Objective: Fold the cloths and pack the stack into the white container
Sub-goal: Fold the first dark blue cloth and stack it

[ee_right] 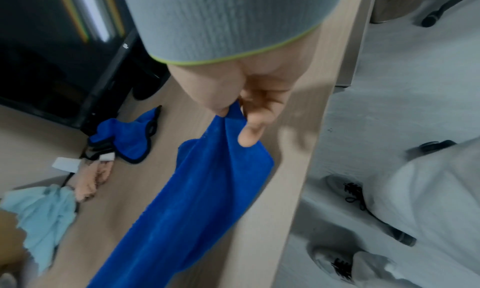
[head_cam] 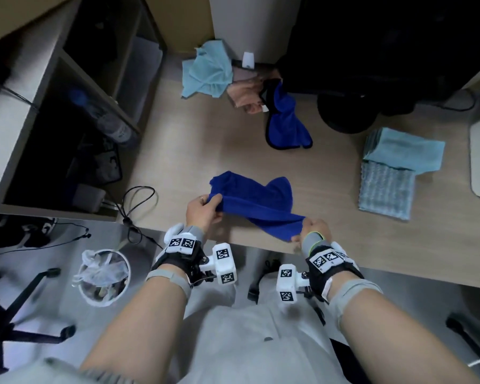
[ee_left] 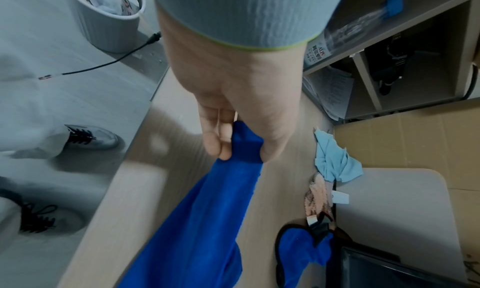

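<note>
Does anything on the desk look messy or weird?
Yes. Three cloths lie crumpled at the back of the desk: a light blue cloth, a pink cloth and a black-edged blue cloth. The folded cloths sit stacked but not lined up.

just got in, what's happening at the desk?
A person is holding a dark blue cloth stretched between both hands over the near edge of the desk: left hand and right hand each have a grip on one end. It is not folded yet. A folded stack lies to the right. A light blue cloth, a pink cloth and another blue cloth are crumpled at the back.
</note>
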### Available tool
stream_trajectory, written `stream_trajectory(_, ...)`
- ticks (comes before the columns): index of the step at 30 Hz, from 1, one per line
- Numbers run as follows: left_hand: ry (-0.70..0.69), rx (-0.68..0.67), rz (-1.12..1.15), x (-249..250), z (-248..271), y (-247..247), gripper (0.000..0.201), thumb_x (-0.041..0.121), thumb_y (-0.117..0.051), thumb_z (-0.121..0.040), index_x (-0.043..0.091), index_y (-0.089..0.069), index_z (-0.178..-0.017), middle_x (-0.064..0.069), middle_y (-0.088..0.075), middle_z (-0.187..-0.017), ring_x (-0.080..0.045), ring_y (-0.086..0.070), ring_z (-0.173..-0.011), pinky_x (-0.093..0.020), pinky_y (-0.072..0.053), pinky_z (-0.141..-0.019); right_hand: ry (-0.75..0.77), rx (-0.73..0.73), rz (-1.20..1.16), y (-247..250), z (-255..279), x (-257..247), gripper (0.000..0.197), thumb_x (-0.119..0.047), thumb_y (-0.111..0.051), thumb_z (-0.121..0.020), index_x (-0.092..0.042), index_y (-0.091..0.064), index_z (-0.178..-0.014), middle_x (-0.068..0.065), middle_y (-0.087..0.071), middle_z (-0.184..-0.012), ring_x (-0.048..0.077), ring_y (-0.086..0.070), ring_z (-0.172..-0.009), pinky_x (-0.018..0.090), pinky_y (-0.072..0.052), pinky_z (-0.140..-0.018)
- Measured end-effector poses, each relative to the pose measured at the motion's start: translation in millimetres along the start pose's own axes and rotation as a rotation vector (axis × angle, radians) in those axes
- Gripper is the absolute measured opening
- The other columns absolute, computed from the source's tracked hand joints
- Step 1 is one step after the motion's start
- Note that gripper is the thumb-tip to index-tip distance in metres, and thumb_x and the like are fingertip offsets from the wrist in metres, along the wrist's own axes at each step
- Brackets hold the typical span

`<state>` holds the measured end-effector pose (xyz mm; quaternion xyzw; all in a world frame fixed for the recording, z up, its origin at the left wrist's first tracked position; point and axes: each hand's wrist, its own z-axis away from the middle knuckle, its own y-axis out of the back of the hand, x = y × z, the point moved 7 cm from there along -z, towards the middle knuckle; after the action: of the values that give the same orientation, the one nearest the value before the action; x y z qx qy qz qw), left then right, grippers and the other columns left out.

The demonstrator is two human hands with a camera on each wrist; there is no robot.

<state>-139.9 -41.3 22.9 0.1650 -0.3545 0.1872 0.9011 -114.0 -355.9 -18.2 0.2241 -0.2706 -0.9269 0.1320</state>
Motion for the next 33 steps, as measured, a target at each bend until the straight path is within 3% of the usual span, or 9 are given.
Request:
stream_trajectory(2, -0.023, -0.002, 0.005, 12.3, 0.6, -3.2, 0.016, 0.021, -0.064, -0.092, 0.015, -0.06, -0.078, -0.005, -0.063, -0.075, -0.017, -0.059, -0.059, -0.026, -0.053, -0.056, 0.021, -0.004, -0.226, 1.4, 5.5, -17.0, 0.014, -0.03, -0.036, -0.097, -0.017, -0.039, -0.102, 0.016, -0.063, -0.053, 0.024, -0.053, -0.042, 0.034, -0.05, -0.053)
stream_trajectory(5, -0.12, 0.003, 0.001, 58.5, -1.2, -8.8, 0.014, 0.023, -0.063, -0.092, 0.013, -0.058, -0.084, -0.008, -0.062, -0.075, -0.02, -0.059, -0.057, -0.027, -0.048, -0.053, 0.199, -0.062, -0.522, 17.6, 26.2, -82.9, 0.009, -0.018, -0.036, -0.101, -0.017, -0.041, -0.093, 0.013, -0.059, -0.065, 0.032, -0.063, -0.063, 0.042, -0.054, -0.069)
stream_trajectory(8, -0.311, -0.001, 0.048, 151.5, 7.4, -16.9, 0.019, 0.022, -0.06, -0.095, 0.016, -0.057, -0.078, -0.002, -0.062, -0.069, -0.02, -0.063, -0.061, -0.027, -0.049, -0.055, 0.458, -0.012, -0.691, 63.8, 52.2, -170.2, 0.021, -0.011, -0.037, -0.101, -0.021, -0.045, -0.084, 0.015, -0.057, -0.088, 0.023, -0.066, -0.069, 0.031, -0.057, -0.069)
stream_trajectory(12, -0.598, -0.014, 0.163, 266.2, 38.7, -24.1, 0.018, 0.015, -0.054, -0.099, 0.016, -0.06, -0.082, -0.001, -0.062, -0.073, -0.01, -0.062, -0.062, -0.022, -0.051, -0.058, 0.759, 0.124, -0.773, 126.5, 101.9, -260.4, 0.007, -0.013, -0.043, -0.1, -0.012, -0.05, -0.1, 0.006, -0.062, -0.092, 0.014, -0.068, -0.078, 0.024, -0.057, -0.07)
stream_trajectory(17, -0.76, -0.016, 0.261, 330.6, 75.7, -20.9, 0.012, 0.018, -0.056, -0.096, 0.014, -0.064, -0.088, -0.005, -0.065, -0.079, -0.015, -0.062, -0.07, -0.024, -0.052, -0.064, 0.942, 0.188, -0.877, 176.1, 152.7, -303.1, 0.007, -0.015, -0.045, -0.099, -0.013, -0.051, -0.099, -0.006, -0.061, -0.084, 0.015, -0.069, -0.084, 0.027, -0.058, -0.075)
stream_trajectory(23, -0.61, 0.027, 0.227, 279.9, 59.8, -15.0, 0.012, 0.016, -0.058, -0.091, 0.015, -0.065, -0.082, -0.006, -0.065, -0.078, -0.017, -0.063, -0.067, -0.028, -0.052, -0.063, 0.819, 0.19, -0.85, 160.1, 137.6, -274.4, 0.007, -0.016, -0.043, -0.1, -0.015, -0.049, -0.098, -0.004, -0.056, -0.071, 0.013, -0.061, -0.058, 0.028, -0.056, -0.061)
stream_trajectory(29, -0.177, 0.091, 0.141, 131.6, 3.8, -2.9, 0.015, 0.009, -0.06, -0.085, 0.015, -0.055, -0.072, -0.011, -0.06, -0.077, -0.026, -0.059, -0.065, -0.044, -0.056, -0.078, 0.513, 0.163, -0.442, 82.0, 53.5, -167.5, 0.012, -0.024, -0.051, -0.093, -0.018, -0.061, -0.093, 0.014, -0.063, -0.07, 0.028, -0.057, -0.054, 0.043, -0.056, -0.062)
stream_trajectory(31, -0.045, 0.081, 0.085, 83.4, -3.5, 1.0, 0.015, 0.007, -0.06, -0.085, 0.012, -0.056, -0.071, -0.017, -0.062, -0.082, -0.029, -0.06, -0.066, -0.041, -0.056, -0.07, 0.341, 0.064, -0.324, 58.2, 32.7, -125.6, 0.014, -0.021, -0.051, -0.092, -0.012, -0.062, -0.091, 0.016, -0.058, -0.068, 0.027, -0.057, -0.052, 0.047, -0.058, -0.061)
stream_trajectory(33, 0.072, 0.077, -0.018, 32.9, -7.6, 2.6, 0.016, 0.003, -0.06, -0.084, 0.007, -0.058, -0.069, -0.019, -0.062, -0.08, -0.028, -0.058, -0.064, -0.033, -0.05, -0.055, 0.136, -0.089, -0.268, 29.9, 19.2, -76.8, 0.008, -0.016, -0.05, -0.094, -0.01, -0.051, -0.089, 0.012, -0.045, -0.062, 0.018, -0.05, -0.031, 0.03, -0.051, -0.04)
